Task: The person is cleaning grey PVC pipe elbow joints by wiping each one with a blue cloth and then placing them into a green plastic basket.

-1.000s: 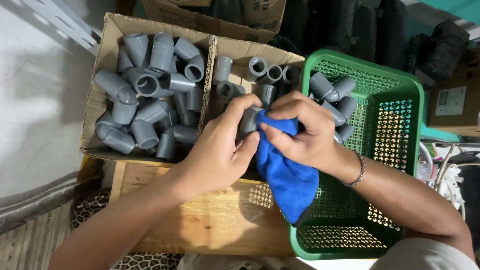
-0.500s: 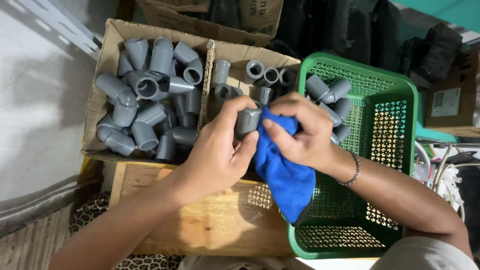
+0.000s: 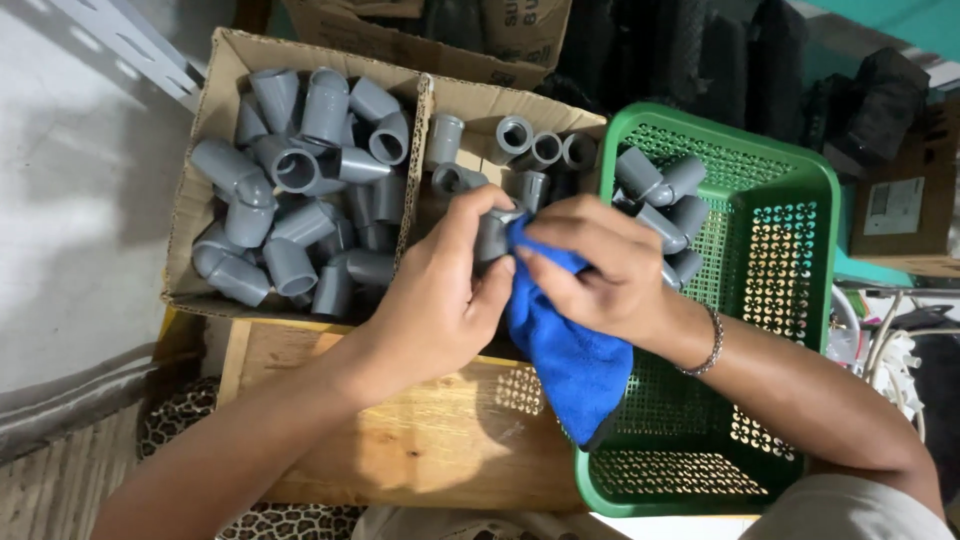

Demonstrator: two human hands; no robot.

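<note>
Seen from above, a wooden crate [image 3: 420, 440] sits low in the middle, with a grey floor [image 3: 70, 230] to its left. Against the crate's far edge rests a cardboard box [image 3: 200, 160], split by a divider into two compartments. Its left compartment is piled with large grey pipe fittings [image 3: 300, 170], lying at all angles; its right compartment holds a few smaller grey fittings [image 3: 530, 150], some with open ends facing up.

Over the crate's far right corner, the left hand [image 3: 440, 300] is closed around one grey fitting [image 3: 492, 235], thumb and fingers clamped on its sides. Just to its right, the right hand [image 3: 600, 270] presses a blue cloth [image 3: 570, 350] against that same fitting, fingers curled together over the cloth. The cloth's loose end hangs down over the left rim of a green basket [image 3: 800, 200]. A thin bracelet [image 3: 712, 345] circles the right wrist.

The basket stands at the crate's right edge, and more grey fittings [image 3: 660, 190] lie in its far left corner.
</note>
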